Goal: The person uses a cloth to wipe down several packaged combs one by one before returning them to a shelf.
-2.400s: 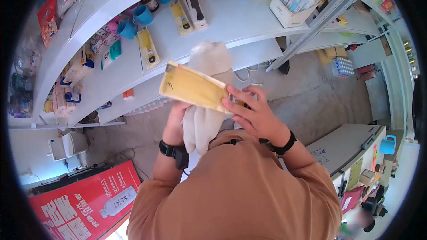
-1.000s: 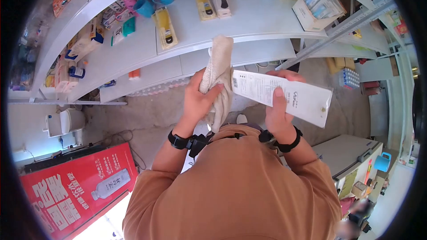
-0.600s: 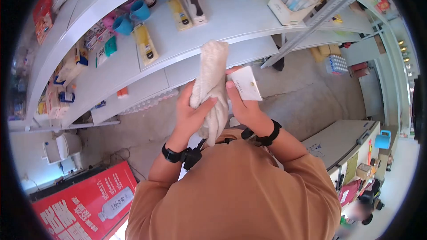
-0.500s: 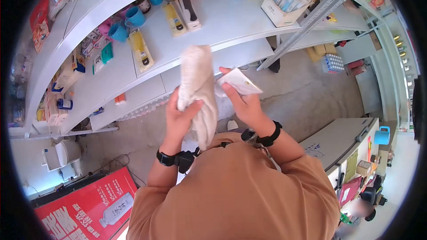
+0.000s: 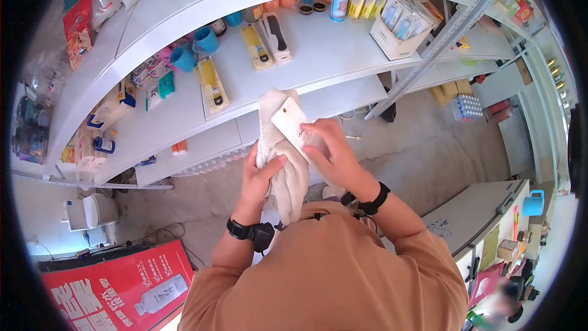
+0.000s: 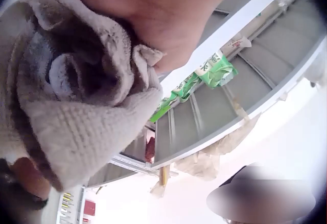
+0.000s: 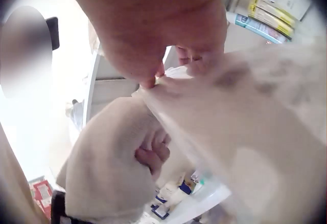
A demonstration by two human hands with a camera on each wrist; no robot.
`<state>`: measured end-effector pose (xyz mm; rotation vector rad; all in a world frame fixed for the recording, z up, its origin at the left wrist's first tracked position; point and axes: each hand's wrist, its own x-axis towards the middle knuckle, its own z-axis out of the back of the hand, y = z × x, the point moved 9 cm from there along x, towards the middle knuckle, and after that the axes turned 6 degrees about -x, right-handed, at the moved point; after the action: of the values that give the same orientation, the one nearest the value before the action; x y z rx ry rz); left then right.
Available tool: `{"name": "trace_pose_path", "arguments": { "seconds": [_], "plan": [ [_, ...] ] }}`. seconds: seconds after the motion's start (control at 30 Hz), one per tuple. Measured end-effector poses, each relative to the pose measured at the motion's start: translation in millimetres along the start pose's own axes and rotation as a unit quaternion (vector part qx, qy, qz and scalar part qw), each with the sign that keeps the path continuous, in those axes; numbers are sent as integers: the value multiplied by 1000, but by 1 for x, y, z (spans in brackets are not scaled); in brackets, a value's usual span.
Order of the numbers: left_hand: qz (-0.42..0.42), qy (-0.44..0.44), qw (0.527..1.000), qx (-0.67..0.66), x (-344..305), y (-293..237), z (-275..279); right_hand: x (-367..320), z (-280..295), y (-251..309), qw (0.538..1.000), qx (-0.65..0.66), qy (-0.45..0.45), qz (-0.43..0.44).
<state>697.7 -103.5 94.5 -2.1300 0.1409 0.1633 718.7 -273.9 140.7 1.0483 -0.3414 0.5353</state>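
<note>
Two hands up together: left hand [image 5: 260,178] bunches the beige cloth [image 5: 293,187] in curled fingers, right hand [image 5: 334,156] pinches the white packet [image 5: 290,124] flat against it, likely so the cloth rubs its face; shelf [image 5: 343,37] just beyond.

Small retail shop. White tiered shelves [image 5: 343,37] across far side, stocked in multiples: blue cups [image 5: 205,40], yellow packaged items [image 5: 211,83] laid flat, cardboard display box [image 5: 398,24] of carded goods, snack bags [image 5: 76,24] far left. Red advertising poster [image 5: 116,285] showing bottle, near left. White chest freezer [image 5: 478,208] near right. Wrapped bottle pack [image 5: 468,107] on concrete floor [image 5: 429,141], far right.
</note>
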Motion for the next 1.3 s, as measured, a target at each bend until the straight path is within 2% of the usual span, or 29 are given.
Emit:
{"name": "trace_pose_path", "arguments": {
  "seconds": [0.07,0.17,0.27,0.33,0.4,0.47,0.5,0.57,0.7,0.8,0.87,1.0,1.03,1.1,1.13,1.17,1.2,1.23,1.27,1.3],
  "plan": [
    [4,-18,999,-46,2,-7,5,-8,-11,2,997,5,68,-25],
    [7,-30,993,-113,2,-22,7,-16,-17,7,992,37,117,-20],
    [10,-29,995,-97,2,-17,16,-23,-24,1,989,58,134,-19],
    [18,0,1000,15,2,-5,10,-19,-21,6,989,69,128,17],
    [38,16,999,0,4,9,11,-14,-13,19,988,80,125,48],
    [39,40,998,-18,8,9,12,-8,-6,29,986,-30,146,76],
    [38,39,998,-20,8,4,12,-8,-2,30,986,-30,148,76],
    [63,15,989,-135,4,-9,12,-9,3,28,984,-49,154,69],
    [68,3,985,-158,-2,-30,8,-12,6,20,985,-61,151,63],
    [109,21,986,-123,0,-1,7,-6,4,38,983,-80,142,87],
    [49,58,995,-57,3,8,6,-5,-3,46,979,-83,159,93],
    [34,45,998,-40,7,-7,16,-1,-4,54,969,-165,154,102],
    [33,41,998,-41,7,-10,13,0,-5,57,975,-131,160,85],
    [-53,19,992,109,9,-29,7,-3,-17,59,979,-93,171,68],
    [-51,14,993,109,7,-30,4,-7,-21,43,988,66,132,-46],
    [-141,36,957,249,3,-44,-10,-15,-27,23,958,221,89,-159],
    [-228,58,894,382,-3,-54,-28,-15,-32,14,958,223,92,-159],
    [-318,72,858,398,-12,-65,-46,-12,-24,1,970,186,34,-153],
    [-317,68,858,399,-13,-61,-50,-9,-15,-2,978,149,-23,-147],
    [-316,55,832,452,-14,-57,-53,-10,-17,-4,962,206,-30,-174]
  ]
}}
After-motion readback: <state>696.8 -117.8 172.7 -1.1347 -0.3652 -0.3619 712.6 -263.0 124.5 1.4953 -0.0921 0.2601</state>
